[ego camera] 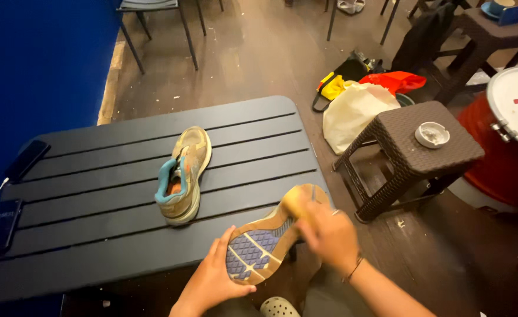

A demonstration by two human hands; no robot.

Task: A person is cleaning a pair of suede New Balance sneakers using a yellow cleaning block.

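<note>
Dark slatted tabletop (94,235) carries one worn tan shoe with a teal lining (184,175), lying upright near its middle. Beyond its near right edge, a second shoe (270,235) is held sole-up: the left hand (212,282) grips its heel, while the right hand (329,235) clenches a yellowish pad (294,202) pressed against the toe.

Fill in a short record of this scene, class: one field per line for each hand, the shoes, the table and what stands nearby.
left hand: grips heel of upturned shoe, sole up
right hand: presses yellowish sponge-like thing on sole's toe end
second shoe: upright on table
table: dark, slatted; two phones at left edge
stool: brown wicker, small round dish on top
</note>
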